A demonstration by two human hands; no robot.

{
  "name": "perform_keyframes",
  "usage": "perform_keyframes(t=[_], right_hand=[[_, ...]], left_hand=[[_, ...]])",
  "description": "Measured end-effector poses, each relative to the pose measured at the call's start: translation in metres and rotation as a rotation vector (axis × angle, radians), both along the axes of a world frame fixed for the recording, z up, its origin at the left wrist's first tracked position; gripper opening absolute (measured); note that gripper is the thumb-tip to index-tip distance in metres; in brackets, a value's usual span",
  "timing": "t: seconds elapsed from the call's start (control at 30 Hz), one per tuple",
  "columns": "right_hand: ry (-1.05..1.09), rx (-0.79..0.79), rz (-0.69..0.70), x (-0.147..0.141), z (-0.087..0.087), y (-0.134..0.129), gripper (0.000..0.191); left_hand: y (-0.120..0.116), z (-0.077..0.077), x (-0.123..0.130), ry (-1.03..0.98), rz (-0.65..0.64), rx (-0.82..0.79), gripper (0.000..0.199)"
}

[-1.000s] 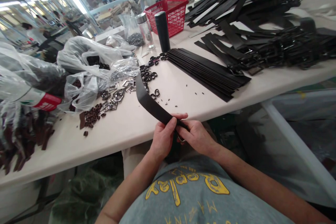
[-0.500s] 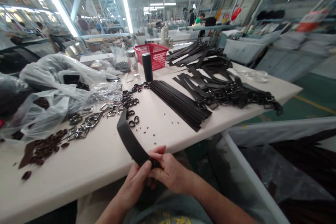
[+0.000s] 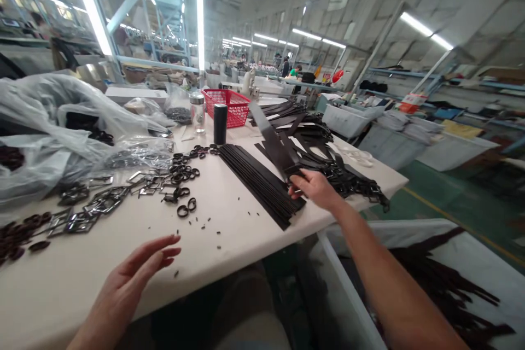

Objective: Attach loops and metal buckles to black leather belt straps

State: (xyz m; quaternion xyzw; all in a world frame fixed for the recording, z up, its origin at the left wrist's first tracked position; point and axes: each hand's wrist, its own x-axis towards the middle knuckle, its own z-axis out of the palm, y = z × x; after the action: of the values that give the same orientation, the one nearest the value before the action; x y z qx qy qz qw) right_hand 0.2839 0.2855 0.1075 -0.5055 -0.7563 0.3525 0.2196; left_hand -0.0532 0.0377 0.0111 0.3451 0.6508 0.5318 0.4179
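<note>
My right hand (image 3: 312,188) is closed on one end of a black belt strap (image 3: 275,145), whose far part rises blurred above the pile. Just under and left of that hand lies a neat row of black straps (image 3: 256,183). Behind it is a heap of straps with buckles (image 3: 348,175). Over the left part of the table my left hand (image 3: 137,268) is empty, fingers apart. Small dark metal pieces (image 3: 203,224) are scattered beyond its fingertips. Farther off lie dark belt loops (image 3: 186,208) and square metal buckles (image 3: 98,205).
Clear plastic bags (image 3: 53,126) cover the table's left side. A red basket (image 3: 227,106), a glass jar (image 3: 197,115) and a black cylinder (image 3: 220,124) stand at the back. Below the table's right edge is a white bin (image 3: 340,273) of dark strips. Brown loops (image 3: 24,229) lie far left.
My hands, together on the strap before, have parted. The right has carried the strap right and forward to the heap; the left has let go and moved left. The view has turned right.
</note>
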Motion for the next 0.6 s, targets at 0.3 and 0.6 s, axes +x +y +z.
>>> perform_keyframes(t=[0.3, 0.6], right_hand=[[-0.562, 0.209, -0.434, 0.049, -0.01, 0.086, 0.035], [-0.846, 0.315, -0.443, 0.038, -0.021, 0.132, 0.035]], left_hand=[[0.002, -0.004, -0.009, -0.08, 0.121, -0.013, 0.06], [-0.004, -0.015, -0.013, 0.099, 0.059, -0.064, 0.055]])
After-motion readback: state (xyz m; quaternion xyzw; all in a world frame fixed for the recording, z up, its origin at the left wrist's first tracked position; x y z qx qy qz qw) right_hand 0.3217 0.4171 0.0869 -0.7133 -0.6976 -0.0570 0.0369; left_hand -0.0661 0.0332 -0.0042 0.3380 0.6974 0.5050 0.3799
